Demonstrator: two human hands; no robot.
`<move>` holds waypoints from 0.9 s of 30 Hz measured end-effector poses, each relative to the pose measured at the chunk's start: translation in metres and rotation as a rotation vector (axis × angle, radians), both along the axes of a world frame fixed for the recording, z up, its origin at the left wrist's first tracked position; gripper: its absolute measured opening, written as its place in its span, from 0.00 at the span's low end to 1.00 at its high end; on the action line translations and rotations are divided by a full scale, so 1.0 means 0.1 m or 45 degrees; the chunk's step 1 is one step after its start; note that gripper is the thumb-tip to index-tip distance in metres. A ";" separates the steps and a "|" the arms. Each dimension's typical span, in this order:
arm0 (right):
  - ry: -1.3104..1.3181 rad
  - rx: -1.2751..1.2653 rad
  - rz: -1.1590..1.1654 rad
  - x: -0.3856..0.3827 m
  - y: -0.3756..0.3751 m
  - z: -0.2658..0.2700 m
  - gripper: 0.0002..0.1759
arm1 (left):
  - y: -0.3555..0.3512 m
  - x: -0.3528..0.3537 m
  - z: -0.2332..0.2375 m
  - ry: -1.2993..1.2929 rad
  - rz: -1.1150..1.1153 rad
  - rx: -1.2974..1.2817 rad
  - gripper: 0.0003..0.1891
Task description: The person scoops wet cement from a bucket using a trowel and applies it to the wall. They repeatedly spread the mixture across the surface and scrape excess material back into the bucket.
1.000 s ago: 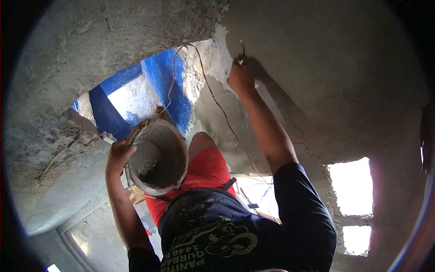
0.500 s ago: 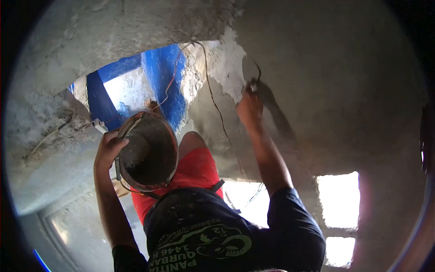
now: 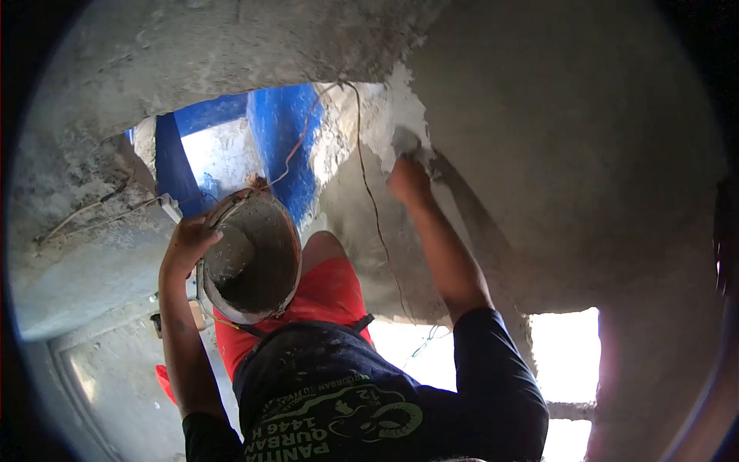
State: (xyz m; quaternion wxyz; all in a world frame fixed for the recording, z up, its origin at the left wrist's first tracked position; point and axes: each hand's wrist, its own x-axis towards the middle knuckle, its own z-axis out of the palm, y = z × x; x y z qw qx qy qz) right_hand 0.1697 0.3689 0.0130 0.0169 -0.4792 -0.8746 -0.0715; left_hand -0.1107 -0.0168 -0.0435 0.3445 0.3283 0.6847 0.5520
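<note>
Head view: the right hand (image 3: 408,181), clenched on a trowel (image 3: 406,142), had come back from its stroke and pressed the blade flat against the pale plaster edge on the wall (image 3: 554,154), so another spreading pass looked under way. The left hand (image 3: 187,245) still gripped the rim of the mortar pan (image 3: 250,258) at chest height.

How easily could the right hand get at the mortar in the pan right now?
Probably yes: the right hand, holding a trowel at the wall, has open space to the pan, which the left hand grips by its rim. Only a thin wire runs between.
</note>
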 end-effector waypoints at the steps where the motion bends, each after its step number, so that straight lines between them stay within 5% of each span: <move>1: -0.002 0.014 0.027 -0.05 -0.02 0.02 0.21 | -0.03 0.01 0.03 -0.002 0.027 0.014 0.16; 4: -0.120 0.017 0.103 -0.16 -0.06 0.13 0.21 | -0.09 0.02 0.10 -0.002 -0.007 -0.031 0.16; 7: 0.222 0.271 0.050 -0.36 0.09 0.51 0.26 | -0.09 -0.04 0.04 0.007 -0.067 -0.018 0.15; 12: 0.075 0.236 0.001 -0.12 0.08 0.70 0.24 | -0.06 -0.07 -0.01 0.047 -0.081 -0.075 0.17; 16: 0.079 0.206 -0.044 0.32 -0.41 -0.03 0.37 | -0.13 -0.04 -0.10 0.067 -0.016 0.039 0.15; 19: 0.022 -0.078 -0.070 0.65 -0.70 -0.47 0.35 | -0.16 -0.01 -0.03 -0.007 0.018 0.034 0.16; 21: 0.479 0.207 0.339 0.88 -0.96 -0.79 0.31 | -0.20 -0.01 0.07 0.128 0.041 -0.052 0.13; 22: 0.469 0.129 0.355 0.97 -1.08 -0.88 0.31 | -0.20 -0.10 -0.13 0.018 -0.018 -0.017 0.12; 24: 1.176 -0.878 -0.087 1.12 -1.47 -0.71 0.25 | -0.22 -0.15 -0.11 -0.074 -0.106 0.005 0.15; 27: 1.737 -1.429 -0.424 1.09 -2.04 -0.49 0.20 | -0.22 -0.08 0.01 -0.085 0.159 -0.106 0.22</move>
